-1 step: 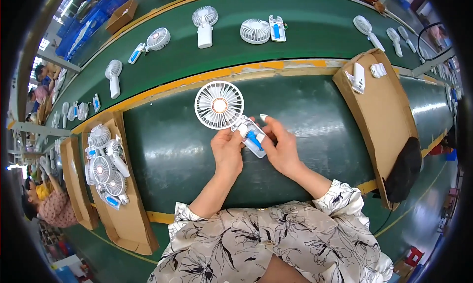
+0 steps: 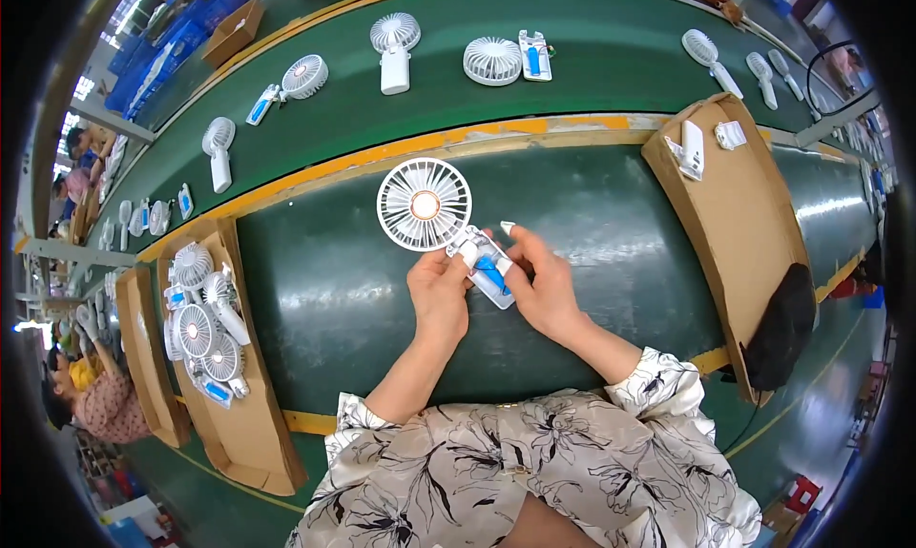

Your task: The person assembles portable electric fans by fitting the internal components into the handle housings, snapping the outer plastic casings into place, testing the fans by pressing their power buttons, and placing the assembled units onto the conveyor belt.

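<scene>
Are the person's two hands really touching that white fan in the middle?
Touching. In the head view, the left hand grips the white fan by its open handle, and the right hand holds the handle's other side.

Fan [image 2: 425,205] over bench [image 2: 582,195], L hand [image 2: 440,305] at its 6 o'c, R hand [image 2: 548,290] at 4. Rel. to hands: belt [image 2: 620,66] w/ fan row [image 2: 395,62] at 12, L box [image 2: 239,443] w/ fan pile [image 2: 196,329] approx. 9, R box [image 2: 735,214] w/ pts [image 2: 693,152] approx. 2–3.
</scene>
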The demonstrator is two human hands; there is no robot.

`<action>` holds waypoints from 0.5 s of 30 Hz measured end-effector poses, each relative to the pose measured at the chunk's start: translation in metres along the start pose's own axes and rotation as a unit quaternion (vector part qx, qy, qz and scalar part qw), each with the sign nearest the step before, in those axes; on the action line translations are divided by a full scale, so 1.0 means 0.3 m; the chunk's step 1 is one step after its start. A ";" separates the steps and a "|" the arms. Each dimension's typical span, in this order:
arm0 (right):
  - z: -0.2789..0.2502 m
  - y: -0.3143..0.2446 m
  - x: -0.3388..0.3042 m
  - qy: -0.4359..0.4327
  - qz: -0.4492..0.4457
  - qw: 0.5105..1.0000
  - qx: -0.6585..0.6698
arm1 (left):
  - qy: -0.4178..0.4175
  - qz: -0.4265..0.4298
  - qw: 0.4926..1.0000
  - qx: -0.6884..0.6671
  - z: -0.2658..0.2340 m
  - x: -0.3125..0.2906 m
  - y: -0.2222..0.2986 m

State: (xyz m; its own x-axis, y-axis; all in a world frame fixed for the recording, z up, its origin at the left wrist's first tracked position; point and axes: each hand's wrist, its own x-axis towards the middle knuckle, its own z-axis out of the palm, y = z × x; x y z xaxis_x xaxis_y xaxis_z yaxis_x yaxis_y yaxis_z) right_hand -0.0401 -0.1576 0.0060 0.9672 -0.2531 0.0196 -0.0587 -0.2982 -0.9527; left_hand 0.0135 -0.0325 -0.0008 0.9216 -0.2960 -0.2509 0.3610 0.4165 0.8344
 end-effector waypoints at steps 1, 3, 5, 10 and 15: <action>-0.006 -0.012 0.003 0.003 0.001 1.000 -0.001 | -0.003 -0.002 1.000 0.000 0.009 -0.004 0.002; -0.014 -0.026 0.009 0.072 -0.190 0.967 -0.154 | 0.010 -0.012 1.000 -0.017 0.029 -0.013 0.011; -0.023 -0.015 0.016 0.076 -0.217 0.962 -0.145 | 0.009 -0.020 0.999 -0.032 0.031 -0.012 0.009; -0.027 0.023 0.012 0.038 -0.275 0.947 -0.162 | 0.030 -0.022 0.998 -0.040 0.018 -0.004 0.004; -0.082 0.020 0.018 0.016 -0.430 0.842 -0.327 | 0.013 -0.051 0.999 -0.010 0.025 -0.004 -0.006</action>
State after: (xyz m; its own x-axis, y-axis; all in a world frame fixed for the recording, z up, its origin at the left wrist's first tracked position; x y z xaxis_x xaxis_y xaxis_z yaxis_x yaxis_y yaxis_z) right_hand -0.0412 -0.1834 0.0077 0.7152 0.2933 0.6344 0.5260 -0.8236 -0.2121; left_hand 0.0108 -0.0395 0.0017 0.8837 -0.3148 -0.3463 0.4547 0.4023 0.7946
